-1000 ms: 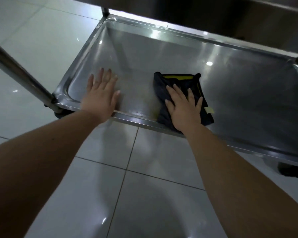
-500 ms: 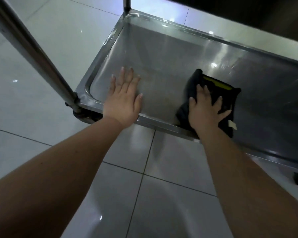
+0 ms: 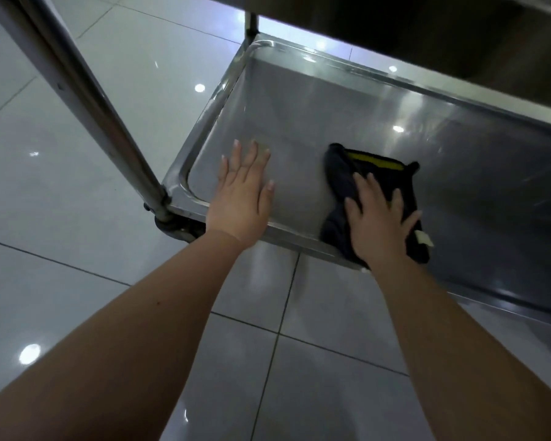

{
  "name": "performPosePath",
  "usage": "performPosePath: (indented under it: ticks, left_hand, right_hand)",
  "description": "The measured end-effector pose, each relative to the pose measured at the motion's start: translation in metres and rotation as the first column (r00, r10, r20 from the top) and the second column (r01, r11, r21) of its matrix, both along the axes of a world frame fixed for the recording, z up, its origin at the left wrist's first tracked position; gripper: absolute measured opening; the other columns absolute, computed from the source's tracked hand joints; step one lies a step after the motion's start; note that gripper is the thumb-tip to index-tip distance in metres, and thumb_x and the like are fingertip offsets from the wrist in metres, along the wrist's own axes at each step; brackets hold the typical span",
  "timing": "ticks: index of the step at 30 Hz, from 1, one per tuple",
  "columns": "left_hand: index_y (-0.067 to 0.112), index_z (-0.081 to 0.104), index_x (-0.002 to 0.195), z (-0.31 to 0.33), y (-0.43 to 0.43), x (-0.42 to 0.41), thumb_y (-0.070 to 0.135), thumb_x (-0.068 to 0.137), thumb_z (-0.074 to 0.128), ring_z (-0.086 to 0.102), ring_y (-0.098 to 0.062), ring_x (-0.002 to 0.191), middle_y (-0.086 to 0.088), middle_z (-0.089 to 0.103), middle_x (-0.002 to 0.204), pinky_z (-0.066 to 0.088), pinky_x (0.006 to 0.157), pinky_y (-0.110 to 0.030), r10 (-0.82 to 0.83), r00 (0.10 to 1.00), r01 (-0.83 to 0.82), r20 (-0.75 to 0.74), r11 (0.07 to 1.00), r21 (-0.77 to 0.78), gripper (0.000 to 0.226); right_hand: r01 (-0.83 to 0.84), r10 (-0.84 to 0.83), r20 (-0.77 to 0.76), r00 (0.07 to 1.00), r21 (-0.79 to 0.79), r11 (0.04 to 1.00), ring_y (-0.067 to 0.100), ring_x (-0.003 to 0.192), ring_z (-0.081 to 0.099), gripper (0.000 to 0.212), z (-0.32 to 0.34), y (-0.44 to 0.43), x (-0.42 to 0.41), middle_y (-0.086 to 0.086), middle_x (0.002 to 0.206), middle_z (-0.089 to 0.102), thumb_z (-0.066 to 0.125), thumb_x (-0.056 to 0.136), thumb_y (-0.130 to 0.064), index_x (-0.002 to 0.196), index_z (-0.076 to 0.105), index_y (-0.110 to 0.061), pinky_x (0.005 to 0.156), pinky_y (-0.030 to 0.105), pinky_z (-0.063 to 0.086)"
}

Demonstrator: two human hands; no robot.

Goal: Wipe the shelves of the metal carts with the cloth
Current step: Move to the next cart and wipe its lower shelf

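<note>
Pressing the cloth [image 3: 341,176] under my flat, open right grip [image 3: 379,221] to wipe the shelf [image 3: 303,128]; my open left grip [image 3: 242,198] alongside steadies me.

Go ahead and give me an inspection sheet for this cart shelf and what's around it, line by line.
Surface: metal shelf, shiny, with a raised rim.
Job's things: dark cloth with a yellow edge and a pale tag, bunched at the front rim.
Clutter: nothing seen.
Hands: left hand lies flat on the shelf near its front left corner; right hand presses flat on the cloth, fingers spread.
Cables: nothing seen.
Surroundings: glossy tiled floor; cart post at the corner, caster below it; upper shelf overhead.
</note>
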State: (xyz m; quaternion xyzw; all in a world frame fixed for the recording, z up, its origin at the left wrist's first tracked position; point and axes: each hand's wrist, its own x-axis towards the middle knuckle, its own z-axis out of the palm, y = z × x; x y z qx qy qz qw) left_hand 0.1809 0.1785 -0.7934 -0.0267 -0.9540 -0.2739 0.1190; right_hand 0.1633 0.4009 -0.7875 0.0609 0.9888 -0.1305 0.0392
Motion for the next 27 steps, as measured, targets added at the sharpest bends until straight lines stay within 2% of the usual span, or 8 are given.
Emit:
performPosePath:
  ticks: [4, 6, 8, 10, 16, 19, 23, 27]
  left_hand:
    - [0.015, 0.024, 0.151, 0.005, -0.011, -0.007, 0.031, 0.103, 0.027, -0.007, -0.02, 0.148, -0.005, 0.011, 0.161, 0.002, 0.121, -0.039, -0.074, 0.989, 0.06, 0.124, 0.992, 0.113, 0.051]
    - [0.014, 0.024, 0.15, 0.011, -0.035, -0.014, 0.03, 0.102, 0.031, -0.006, -0.022, 0.148, -0.006, 0.013, 0.16, 0.009, 0.121, -0.042, -0.027, 0.993, 0.019, 0.112, 0.998, 0.065, 0.051]
    - [0.01, 0.025, 0.15, 0.012, -0.063, -0.016, 0.032, 0.102, 0.03, -0.003, -0.026, 0.148, -0.011, 0.014, 0.16, 0.005, 0.121, -0.04, 0.031, 0.997, -0.024, 0.065, 0.994, -0.104, 0.052]
    - [0.011, 0.021, 0.151, 0.007, -0.077, -0.013, 0.035, 0.103, 0.024, -0.005, -0.026, 0.148, -0.012, 0.011, 0.16, -0.002, 0.121, -0.04, 0.001, 0.998, 0.015, 0.067, 0.969, -0.245, 0.054]
    - [0.009, 0.026, 0.15, -0.003, -0.071, -0.008, 0.035, 0.099, 0.022, 0.001, -0.026, 0.148, -0.012, 0.017, 0.159, -0.003, 0.121, -0.039, -0.039, 0.998, 0.029, -0.041, 0.976, -0.215, 0.057]
    - [0.011, 0.019, 0.152, -0.005, -0.071, -0.007, 0.032, 0.1, 0.028, -0.008, -0.02, 0.147, -0.01, 0.01, 0.16, -0.006, 0.121, -0.039, -0.024, 0.998, 0.013, -0.057, 0.982, -0.189, 0.057]
    - [0.009, 0.001, 0.153, -0.005, -0.071, -0.003, 0.038, 0.1, 0.028, -0.019, -0.016, 0.144, -0.005, -0.013, 0.157, -0.007, 0.12, -0.04, 0.012, 0.996, -0.024, -0.086, 0.989, -0.145, 0.066]
    - [0.007, -0.003, 0.151, -0.003, -0.074, -0.005, 0.044, 0.098, 0.029, -0.016, -0.016, 0.145, -0.006, -0.011, 0.156, -0.007, 0.12, -0.04, 0.003, 0.993, -0.013, -0.116, 0.997, -0.079, 0.072]
  right_hand:
    - [0.301, -0.301, 0.021, 0.953, -0.053, 0.952, 0.032, 0.148, 0.004, 0.049, 0.007, 0.084, 0.003, -0.016, 0.16, 0.014, 0.03, 0.102, -0.046, 0.149, 0.02, -0.044, 0.113, 0.064, -0.003]
    - [0.309, -0.308, 0.037, 0.951, -0.032, 0.951, 0.032, 0.148, 0.004, 0.048, 0.008, 0.096, 0.004, -0.014, 0.16, 0.014, 0.028, 0.102, -0.045, 0.15, 0.02, -0.043, 0.114, 0.062, -0.003]
    - [0.3, -0.3, 0.021, 0.954, -0.022, 0.954, 0.031, 0.148, 0.004, 0.047, 0.006, 0.094, 0.002, -0.015, 0.16, 0.014, 0.028, 0.103, -0.044, 0.149, 0.021, -0.043, 0.114, 0.063, -0.002]
    - [0.316, -0.316, 0.01, 0.949, -0.017, 0.949, 0.032, 0.148, 0.004, 0.046, 0.004, 0.087, -0.002, -0.016, 0.16, 0.014, 0.028, 0.103, -0.042, 0.149, 0.022, -0.043, 0.113, 0.064, -0.003]
    - [0.336, -0.336, 0.008, 0.942, -0.02, 0.942, 0.038, 0.147, 0.004, 0.047, 0.004, 0.045, -0.035, -0.017, 0.16, 0.011, 0.029, 0.103, -0.043, 0.149, 0.021, -0.043, 0.11, 0.068, -0.004]
    - [0.207, -0.21, 0.072, 0.975, 0.043, 0.977, 0.036, 0.147, 0.001, 0.048, 0.005, -0.005, -0.066, -0.019, 0.16, 0.003, 0.023, 0.103, -0.045, 0.15, 0.011, -0.046, 0.113, 0.065, 0.0]
    - [-0.114, 0.112, 0.087, 0.99, 0.015, 0.993, 0.036, 0.147, -0.001, 0.049, 0.005, -0.113, -0.097, -0.02, 0.16, 0.003, 0.023, 0.103, -0.044, 0.15, 0.013, -0.044, 0.115, 0.061, -0.002]
    - [-0.519, 0.515, 0.07, 0.854, 0.044, 0.854, 0.034, 0.148, -0.003, 0.054, 0.008, -0.209, -0.089, -0.016, 0.161, 0.002, 0.023, 0.102, -0.046, 0.152, 0.004, -0.04, 0.116, 0.058, -0.002]
